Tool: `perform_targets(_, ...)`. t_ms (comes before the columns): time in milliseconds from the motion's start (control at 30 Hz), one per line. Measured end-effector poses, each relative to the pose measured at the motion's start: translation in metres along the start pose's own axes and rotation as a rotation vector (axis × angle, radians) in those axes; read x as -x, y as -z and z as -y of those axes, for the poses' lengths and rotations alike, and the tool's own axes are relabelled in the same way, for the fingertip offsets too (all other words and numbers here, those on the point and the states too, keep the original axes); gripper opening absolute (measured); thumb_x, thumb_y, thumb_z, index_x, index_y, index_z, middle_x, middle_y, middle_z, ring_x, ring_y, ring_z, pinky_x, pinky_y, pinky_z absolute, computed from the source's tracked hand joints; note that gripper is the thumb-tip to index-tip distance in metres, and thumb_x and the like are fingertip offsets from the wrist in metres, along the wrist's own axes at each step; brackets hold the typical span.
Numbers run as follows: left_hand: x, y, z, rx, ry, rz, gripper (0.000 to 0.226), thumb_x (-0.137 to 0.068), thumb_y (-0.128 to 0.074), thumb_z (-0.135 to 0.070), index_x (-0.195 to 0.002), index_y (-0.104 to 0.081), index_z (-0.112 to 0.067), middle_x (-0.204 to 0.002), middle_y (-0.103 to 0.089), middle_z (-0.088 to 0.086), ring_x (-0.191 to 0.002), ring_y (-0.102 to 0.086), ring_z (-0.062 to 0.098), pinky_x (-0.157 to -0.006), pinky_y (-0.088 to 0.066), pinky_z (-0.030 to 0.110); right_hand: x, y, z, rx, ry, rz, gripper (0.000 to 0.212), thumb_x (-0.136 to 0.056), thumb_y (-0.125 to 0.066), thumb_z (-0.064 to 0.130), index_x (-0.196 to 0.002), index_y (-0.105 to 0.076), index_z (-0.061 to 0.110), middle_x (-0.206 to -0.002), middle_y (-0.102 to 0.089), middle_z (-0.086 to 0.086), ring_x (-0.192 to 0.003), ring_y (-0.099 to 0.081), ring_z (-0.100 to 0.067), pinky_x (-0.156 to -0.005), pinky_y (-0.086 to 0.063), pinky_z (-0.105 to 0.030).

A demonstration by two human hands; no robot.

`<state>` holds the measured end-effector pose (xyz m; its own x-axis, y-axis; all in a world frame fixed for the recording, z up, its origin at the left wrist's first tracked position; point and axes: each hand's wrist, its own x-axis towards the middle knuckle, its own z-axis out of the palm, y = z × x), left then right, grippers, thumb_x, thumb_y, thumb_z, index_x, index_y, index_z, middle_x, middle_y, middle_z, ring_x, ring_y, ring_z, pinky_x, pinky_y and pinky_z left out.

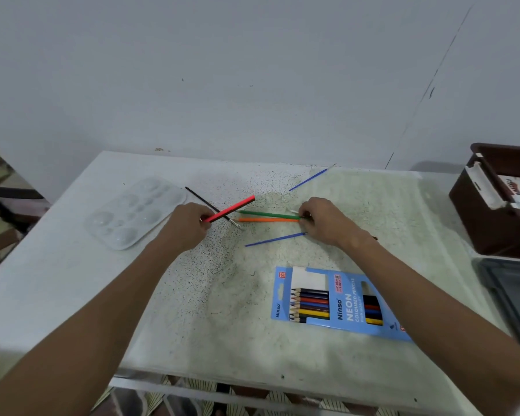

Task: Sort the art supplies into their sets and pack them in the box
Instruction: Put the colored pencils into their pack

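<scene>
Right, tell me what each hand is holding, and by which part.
Left hand grips the red pencil by its lower end. Right hand pinches the green pencil at its right end.

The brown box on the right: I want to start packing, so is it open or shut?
Open. The brown box shows its inside from above, with a printed pack lying in it and its white latch hanging on the near wall; no lid covers it.

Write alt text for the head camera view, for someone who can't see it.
Over a speckled table, the left hand grips a red pencil while the right hand gathers green and orange pencils. A blue pencil pack lies nearer, a clear paint palette left, a brown box right.
</scene>
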<state>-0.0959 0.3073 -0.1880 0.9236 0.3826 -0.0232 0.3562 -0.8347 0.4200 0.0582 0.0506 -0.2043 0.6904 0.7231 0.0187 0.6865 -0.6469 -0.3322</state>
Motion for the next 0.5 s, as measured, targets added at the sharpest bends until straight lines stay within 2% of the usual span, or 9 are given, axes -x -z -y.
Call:
perform_targets(133,0.001,0.001,0.001,0.005,0.019,0.021,0.02,-0.092,-0.058,-0.007,-0.105,-0.072,-0.01,-0.08,-0.064,0.0,-0.052,-0.053,0.01,-0.05,-0.043,0.018,-0.005,-0.001,0.01,0.097,0.029,0.012,0.03,-0.089,-0.059,0.029,-0.115,-0.062,0.014,-0.102,-0.057,-0.006,-0.097,-0.051,-0.024,-0.083,-0.042,-0.035)
perform_targets(200,0.001,0.001,0.001,-0.007,0.017,0.028,0.02,-0.092,-0.058,-0.008,-0.106,-0.072,-0.011,-0.08,-0.065,0.0,-0.052,-0.053,0.009,-0.049,-0.041,0.017,-0.01,-0.003,0.016,0.145,0.047,0.04,0.03,-0.092,-0.056,0.032,-0.115,-0.061,0.014,-0.102,-0.056,-0.007,-0.097,-0.051,-0.026,-0.081,-0.04,-0.035)
perform_targets(267,0.002,0.002,0.001,-0.027,0.005,0.039,0.021,-0.091,-0.058,-0.01,-0.107,-0.072,-0.013,-0.077,-0.065,-0.002,-0.055,-0.054,0.009,-0.05,-0.037,0.016,-0.015,-0.004,0.021,0.176,0.062,0.086,0.025,-0.094,-0.054,0.029,-0.109,-0.063,0.012,-0.1,-0.056,-0.008,-0.096,-0.052,-0.026,-0.077,-0.039,-0.034)
perform_targets(367,0.004,0.004,0.0,-0.029,0.003,0.051,0.022,-0.091,-0.058,-0.011,-0.106,-0.073,-0.015,-0.077,-0.065,-0.003,-0.062,-0.059,0.013,-0.051,-0.036,0.014,-0.018,-0.004,0.025,0.085,0.044,0.106,0.02,-0.093,-0.058,0.021,-0.105,-0.07,0.009,-0.092,-0.057,-0.006,-0.091,-0.054,-0.024,-0.076,-0.042,-0.032)
perform_targets(500,0.013,0.005,-0.006,0.053,0.004,0.041,0.022,-0.091,-0.061,-0.011,-0.11,-0.072,-0.015,-0.083,-0.064,-0.003,-0.065,-0.061,0.015,-0.052,-0.04,0.016,-0.015,-0.004,0.025,-0.006,0.021,0.094,0.014,-0.091,-0.061,0.012,-0.1,-0.07,0.006,-0.09,-0.056,-0.004,-0.09,-0.058,-0.025,-0.078,-0.046,-0.033)
